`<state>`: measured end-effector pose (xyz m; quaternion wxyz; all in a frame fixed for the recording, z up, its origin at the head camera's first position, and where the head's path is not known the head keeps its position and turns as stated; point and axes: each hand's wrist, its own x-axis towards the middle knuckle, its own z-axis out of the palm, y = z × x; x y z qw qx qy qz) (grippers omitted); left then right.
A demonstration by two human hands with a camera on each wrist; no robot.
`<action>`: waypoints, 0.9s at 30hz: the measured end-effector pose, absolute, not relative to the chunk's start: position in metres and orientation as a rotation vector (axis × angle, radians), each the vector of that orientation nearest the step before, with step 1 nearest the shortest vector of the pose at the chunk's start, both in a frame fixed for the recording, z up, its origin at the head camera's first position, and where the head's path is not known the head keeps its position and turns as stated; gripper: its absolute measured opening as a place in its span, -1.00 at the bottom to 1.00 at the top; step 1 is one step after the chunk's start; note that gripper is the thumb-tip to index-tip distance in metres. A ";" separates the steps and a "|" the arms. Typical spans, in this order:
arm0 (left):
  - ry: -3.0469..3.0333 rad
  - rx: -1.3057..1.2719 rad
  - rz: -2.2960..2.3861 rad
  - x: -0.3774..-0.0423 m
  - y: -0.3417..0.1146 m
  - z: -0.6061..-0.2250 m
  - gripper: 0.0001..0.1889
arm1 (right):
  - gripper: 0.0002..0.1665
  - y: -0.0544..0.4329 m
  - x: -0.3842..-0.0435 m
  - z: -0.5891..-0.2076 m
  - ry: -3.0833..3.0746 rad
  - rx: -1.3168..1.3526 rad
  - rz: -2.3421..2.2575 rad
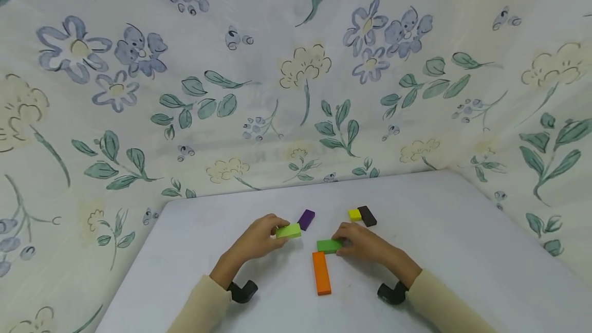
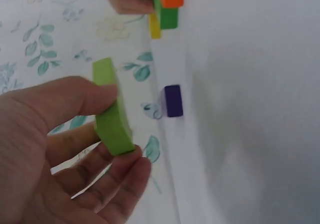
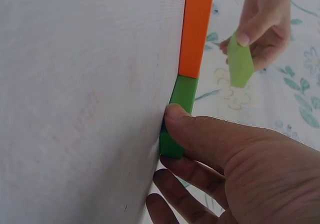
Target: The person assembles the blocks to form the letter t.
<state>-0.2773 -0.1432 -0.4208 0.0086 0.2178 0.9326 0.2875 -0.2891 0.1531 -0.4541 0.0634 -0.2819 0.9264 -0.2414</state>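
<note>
The left hand (image 1: 259,239) is pinching the lime block (image 1: 289,231), its thumb pressing on one side and its index finger sitting behind. The other fingers are bending loosely, and in the left wrist view fingertips are meeting the block's lower end. The hand is holding the block clear of the table (image 1: 411,204), and the purple block (image 1: 307,220) is lying just beyond it.

The right hand (image 1: 363,243) is gripping the green block (image 1: 326,246) by its right end, between thumb and index finger; in the right wrist view its remaining fingers are curving below, slightly apart. The green block is resting on the table and, near its left end, is touching the far end of the orange block (image 1: 321,274), which is pointing toward the person. Neither hand is spreading wide. Beyond the right hand, the yellow block (image 1: 354,215) is lying against the dark block (image 1: 367,216).
</note>
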 end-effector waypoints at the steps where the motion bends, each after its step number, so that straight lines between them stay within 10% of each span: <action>1: 2.919 0.684 0.908 -0.277 -0.142 -0.422 -0.64 | -0.65 0.153 -0.288 -0.454 2.800 -0.846 -0.733; 27: 2.847 0.708 0.911 -0.275 -0.120 -0.449 -0.67 | -0.67 0.154 -0.288 -0.454 2.837 -0.940 -0.689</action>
